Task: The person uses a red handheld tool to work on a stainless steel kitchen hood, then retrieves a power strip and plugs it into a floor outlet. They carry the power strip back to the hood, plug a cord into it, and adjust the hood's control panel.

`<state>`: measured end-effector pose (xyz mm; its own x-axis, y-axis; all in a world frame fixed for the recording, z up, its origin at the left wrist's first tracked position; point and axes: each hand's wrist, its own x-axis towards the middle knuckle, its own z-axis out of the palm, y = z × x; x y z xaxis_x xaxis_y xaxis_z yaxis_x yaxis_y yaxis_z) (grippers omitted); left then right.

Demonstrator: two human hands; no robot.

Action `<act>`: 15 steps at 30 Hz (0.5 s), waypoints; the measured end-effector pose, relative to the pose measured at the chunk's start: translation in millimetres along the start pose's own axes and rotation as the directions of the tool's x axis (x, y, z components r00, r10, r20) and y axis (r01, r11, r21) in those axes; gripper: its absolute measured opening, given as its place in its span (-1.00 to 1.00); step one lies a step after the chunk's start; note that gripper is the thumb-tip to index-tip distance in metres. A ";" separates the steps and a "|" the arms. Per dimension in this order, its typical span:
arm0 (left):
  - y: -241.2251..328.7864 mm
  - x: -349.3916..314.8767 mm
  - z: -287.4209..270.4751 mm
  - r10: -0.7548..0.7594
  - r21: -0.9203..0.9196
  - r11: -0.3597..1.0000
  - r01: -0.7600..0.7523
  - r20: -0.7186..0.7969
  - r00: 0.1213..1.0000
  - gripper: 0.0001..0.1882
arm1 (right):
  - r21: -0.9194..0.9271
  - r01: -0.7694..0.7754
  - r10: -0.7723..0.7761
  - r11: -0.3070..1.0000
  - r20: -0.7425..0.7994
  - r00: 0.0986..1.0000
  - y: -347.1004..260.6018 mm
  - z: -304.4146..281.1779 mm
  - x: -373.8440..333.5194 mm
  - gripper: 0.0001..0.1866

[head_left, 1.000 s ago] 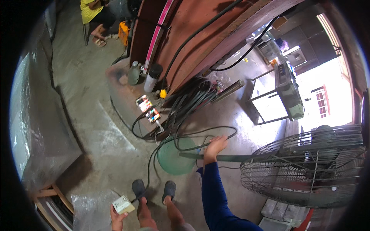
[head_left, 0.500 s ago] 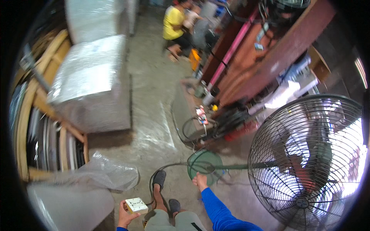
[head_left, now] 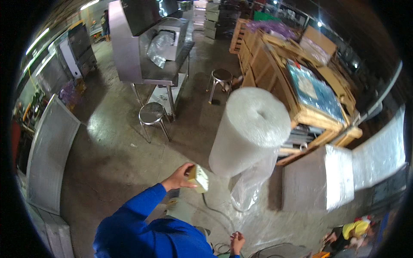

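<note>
- Left hand (head_left: pixel 177 177): fingers clamped on a cream-and-yellow square box (head_left: pixel 200 178) with dark marks on its pale face. Thumb on the near side, other fingers on the far side. Box is in the air, left of the roll's base. Edge grip probably keeps the face and cord exit free.
- Black flexible cable (head_left: pixel 217 210): leaves the box's underside, sags toward the right hand (head_left: pixel 236 242). More dark loops lie at the bottom of the view; can't tell if same run.
- Right hand: fingers curled, low, right at the cable. Can't tell if they close on it. If they do, likely keeps slack under control.
- Translucent bubble-wrap roll (head_left: pixel 249 129): on end on the grey concrete floor (head_left: pixel 116 172), loose tail down its near side. Upright likely so it can't roll off.
- Pale-wood slatted crate (head_left: pixel 316 115): behind and right of the roll. Blue film-wrapped panel (head_left: pixel 314 88) lies flat along its top near edge, presumably using the top as a shelf.
- Silver steel bench (head_left: pixel 150 71): white boxy appliance (head_left: pixel 175 43) toward its right edge. One round metal stool (head_left: pixel 152 113) at the near edge, another (head_left: pixel 222 75) off the right edge, likely seating.
- Count: hands 2, box 1, roll 1, crate panel 1, bench 1, appliance 1, stools 2.
</note>
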<state>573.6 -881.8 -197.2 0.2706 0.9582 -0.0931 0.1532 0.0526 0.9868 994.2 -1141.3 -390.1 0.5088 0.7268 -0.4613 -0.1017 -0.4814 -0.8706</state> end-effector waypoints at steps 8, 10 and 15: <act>-21.0 -4.7 -245.5 -0.002 -0.229 0.961 -0.152 -0.560 0.829 0.04 | 0.011 0.320 -0.307 0.947 0.316 0.898 -194.7 263.6 87.9 -0.74; -16.5 11.6 -314.1 0.058 -0.073 0.989 -0.132 -0.620 0.782 0.02 | -0.027 0.333 -0.295 0.943 0.400 0.868 -232.7 331.6 85.1 -0.74; 1.8 73.0 -435.8 0.276 0.289 0.952 -0.105 -0.652 0.707 -0.02 | -0.241 0.595 -0.376 0.767 0.583 0.720 -293.9 442.1 65.6 -0.77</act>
<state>179.4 -689.2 -144.5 -0.3859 0.8749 0.2927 0.3921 -0.1317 0.9105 679.6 -735.6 -240.2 -0.0942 0.9900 -0.1047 0.4307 -0.0543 -0.9009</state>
